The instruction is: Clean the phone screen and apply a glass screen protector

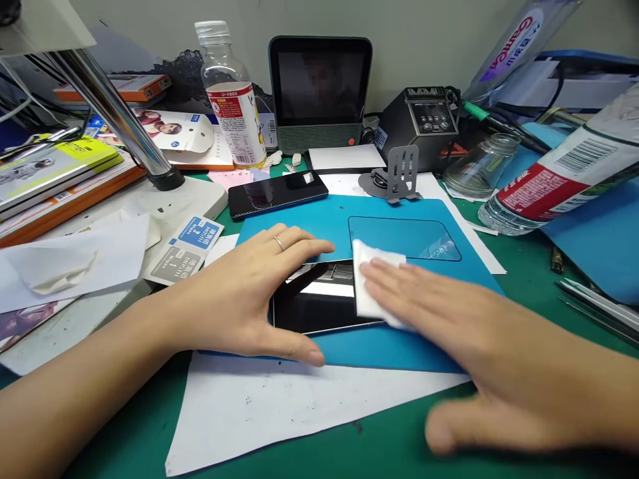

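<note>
Rt hand [479, 332] w/ wipe [372, 283] on phone [314, 309]; bottle [234, 106] half-empty.

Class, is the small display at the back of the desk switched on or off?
Off, as far as shown: the display has a dark screen with only a dim reflection.

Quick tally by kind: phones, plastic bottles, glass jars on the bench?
Phones: 2, one under the left hand and the white wipe pressed by the right hand, at, and one farther back.
Plastic bottles: 2.
Glass jars: 1.
Total: 5
</note>
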A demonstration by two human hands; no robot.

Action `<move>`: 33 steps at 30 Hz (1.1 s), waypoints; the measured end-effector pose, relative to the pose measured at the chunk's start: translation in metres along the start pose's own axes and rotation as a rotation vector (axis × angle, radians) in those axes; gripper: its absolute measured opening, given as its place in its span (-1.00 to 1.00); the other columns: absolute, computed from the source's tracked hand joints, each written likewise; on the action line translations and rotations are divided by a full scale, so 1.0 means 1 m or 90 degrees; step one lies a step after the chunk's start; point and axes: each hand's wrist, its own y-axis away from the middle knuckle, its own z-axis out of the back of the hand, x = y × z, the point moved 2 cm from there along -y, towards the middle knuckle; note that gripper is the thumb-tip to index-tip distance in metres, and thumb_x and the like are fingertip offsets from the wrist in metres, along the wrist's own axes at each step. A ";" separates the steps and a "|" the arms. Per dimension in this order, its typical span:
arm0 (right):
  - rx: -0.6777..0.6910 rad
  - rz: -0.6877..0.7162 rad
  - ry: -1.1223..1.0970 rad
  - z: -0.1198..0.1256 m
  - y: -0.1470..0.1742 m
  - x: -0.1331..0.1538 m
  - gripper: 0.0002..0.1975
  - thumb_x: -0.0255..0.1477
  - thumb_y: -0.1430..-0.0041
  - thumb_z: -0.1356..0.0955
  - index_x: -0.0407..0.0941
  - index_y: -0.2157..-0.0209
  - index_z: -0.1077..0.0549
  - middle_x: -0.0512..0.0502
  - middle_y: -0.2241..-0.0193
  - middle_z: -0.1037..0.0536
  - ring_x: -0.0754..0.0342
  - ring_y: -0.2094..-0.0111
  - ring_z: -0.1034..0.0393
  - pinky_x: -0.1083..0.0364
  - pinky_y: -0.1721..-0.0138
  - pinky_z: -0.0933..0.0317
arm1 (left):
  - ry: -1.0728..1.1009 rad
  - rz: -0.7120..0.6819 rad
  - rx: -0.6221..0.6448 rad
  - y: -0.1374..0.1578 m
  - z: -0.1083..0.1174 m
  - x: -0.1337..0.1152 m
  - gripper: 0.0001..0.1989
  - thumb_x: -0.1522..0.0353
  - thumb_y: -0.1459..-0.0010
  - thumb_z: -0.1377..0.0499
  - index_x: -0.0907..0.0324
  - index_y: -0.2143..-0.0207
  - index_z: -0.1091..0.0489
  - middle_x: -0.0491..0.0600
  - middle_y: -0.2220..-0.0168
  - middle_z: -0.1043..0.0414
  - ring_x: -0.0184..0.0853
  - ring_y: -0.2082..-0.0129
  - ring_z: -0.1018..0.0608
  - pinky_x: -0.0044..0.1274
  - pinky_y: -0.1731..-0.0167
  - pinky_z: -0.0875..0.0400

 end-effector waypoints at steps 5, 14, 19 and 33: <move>-0.013 0.011 0.011 0.002 0.003 0.001 -0.10 0.07 -0.28 -0.32 -0.29 -0.39 -0.17 -0.33 -0.37 -0.19 -0.22 -0.37 -0.14 -0.18 -0.30 -0.21 | -0.019 0.002 0.005 0.000 0.002 0.000 -0.13 -0.10 -0.05 -0.37 0.11 -0.27 -0.20 0.09 -0.16 -0.38 -0.05 -0.15 -0.39 -0.33 -0.05 -0.38; -0.091 -0.011 0.043 -0.007 0.022 0.012 -0.55 -0.45 -0.38 -0.30 -0.14 -0.26 -0.41 -0.07 -0.28 -0.40 -0.05 -0.26 -0.35 -0.01 -0.35 -0.18 | -0.021 0.034 0.015 0.000 0.004 0.000 -0.29 0.05 -0.11 -0.38 0.10 -0.20 -0.24 0.06 -0.10 -0.39 -0.10 -0.07 -0.44 -0.37 0.03 -0.39; -0.165 -0.052 -0.004 -0.020 0.036 0.023 -0.59 -0.60 -0.29 -0.32 -0.08 -0.13 -0.52 0.01 -0.19 -0.52 0.01 -0.16 -0.47 0.06 -0.36 -0.21 | 0.002 0.049 0.010 0.000 0.003 -0.002 -0.41 0.12 -0.09 -0.37 0.12 -0.09 -0.29 0.03 -0.01 -0.41 -0.12 -0.01 -0.44 -0.38 0.08 -0.40; -0.350 -0.102 0.011 0.029 -0.084 0.002 -0.80 -0.47 -0.38 -0.32 0.04 0.21 -0.61 0.03 0.18 -0.68 -0.01 0.11 -0.58 -0.03 0.03 -0.50 | 0.063 -0.003 0.005 0.002 0.006 -0.004 -0.58 0.22 -0.04 -0.36 0.11 0.11 -0.29 -0.03 0.15 -0.39 -0.18 0.12 -0.42 -0.39 0.16 -0.39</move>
